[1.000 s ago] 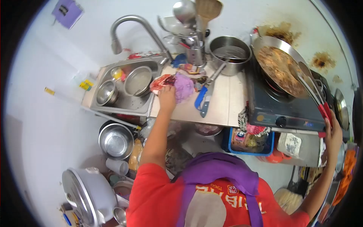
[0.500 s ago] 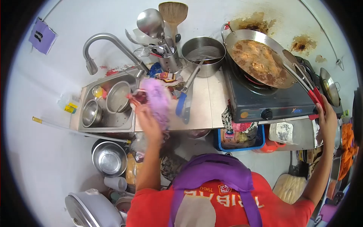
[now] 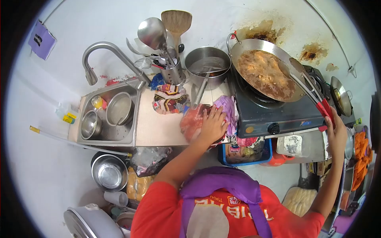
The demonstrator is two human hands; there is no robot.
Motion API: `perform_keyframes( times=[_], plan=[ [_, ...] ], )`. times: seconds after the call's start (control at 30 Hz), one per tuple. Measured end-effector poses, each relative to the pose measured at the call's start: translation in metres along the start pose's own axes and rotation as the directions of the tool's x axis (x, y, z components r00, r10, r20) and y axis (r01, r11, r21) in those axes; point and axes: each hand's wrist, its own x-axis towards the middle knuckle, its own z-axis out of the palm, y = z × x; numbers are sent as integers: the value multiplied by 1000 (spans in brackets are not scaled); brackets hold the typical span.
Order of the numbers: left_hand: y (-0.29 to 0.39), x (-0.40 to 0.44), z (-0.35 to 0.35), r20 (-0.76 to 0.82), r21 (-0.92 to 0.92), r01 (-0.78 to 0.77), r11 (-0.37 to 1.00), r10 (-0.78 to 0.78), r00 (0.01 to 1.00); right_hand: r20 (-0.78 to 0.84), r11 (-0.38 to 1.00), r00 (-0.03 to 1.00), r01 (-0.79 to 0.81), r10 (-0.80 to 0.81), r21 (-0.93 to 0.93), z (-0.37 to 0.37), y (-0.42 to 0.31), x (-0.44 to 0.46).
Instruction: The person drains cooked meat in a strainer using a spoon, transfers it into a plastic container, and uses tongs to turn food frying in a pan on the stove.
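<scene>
My left hand (image 3: 214,125) lies with fingers spread over a red and purple cloth (image 3: 194,123) on the counter, left of the stove. The cloth covers the lower end of a long-handled metal utensil (image 3: 201,91) leaning from a steel pot (image 3: 208,79). My right hand (image 3: 336,129) is closed around the red handles of metal tongs (image 3: 326,108). One jaw of the tongs reaches into a wok (image 3: 242,73) of bubbling brown liquid with fried pieces (image 3: 262,71); the other stays above its rim.
On the right is a black gas stove (image 3: 285,123). A sink (image 3: 135,135) with bowls and a faucet (image 3: 115,49) is at left. A utensil holder (image 3: 173,74) stands by a patterned cloth (image 3: 170,101). Below the counter edge are a blue bin (image 3: 246,162) and a metal basin (image 3: 109,170).
My left hand has moved right with the cloth, from beside the sink to near the stove, and now rests flat on it. My right hand keeps hold of the tongs.
</scene>
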Motion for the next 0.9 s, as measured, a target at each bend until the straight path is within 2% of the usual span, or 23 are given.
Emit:
perform_keyframes(
  times=[0.1,0.2,0.23,0.33,0.37,0.47,0.5,0.6,0.73,0.83,0.9],
  plan=[
    [-10,25,21,-2,119,162,980,-163,987,21,1000,1000,-11,11,15,4,-4,0],
    [-17,43,34,-37,188,146,971,-141,989,29,1000,1000,-7,8,-21,3,-7,0],
    [-18,49,35,-60,170,4,985,6,998,-23,998,998,59,-60,-26,7,0,-1],
    [-20,49,30,-43,79,-44,996,48,998,-16,999,999,44,-45,-24,8,2,1],
    [-20,52,29,18,148,-2,989,-1,1000,-10,999,999,34,-34,-16,8,-1,2],
    [-28,64,47,-54,244,80,966,-69,996,-12,999,999,37,-37,-10,7,-8,6],
    [-24,72,41,10,220,160,962,-166,986,-28,998,998,61,-61,-23,9,-5,7],
    [-35,63,56,-16,205,170,964,-170,985,-23,989,994,100,-103,-108,5,-4,5],
    [-24,55,16,71,256,239,937,-265,962,-24,979,994,105,-111,-177,-5,0,-2],
    [-27,52,29,14,172,33,985,-36,999,-30,977,997,69,-77,-201,-11,0,-11],
    [-30,67,39,-25,200,-52,978,58,998,-45,974,997,58,-70,-218,-12,3,-13]
  ],
)
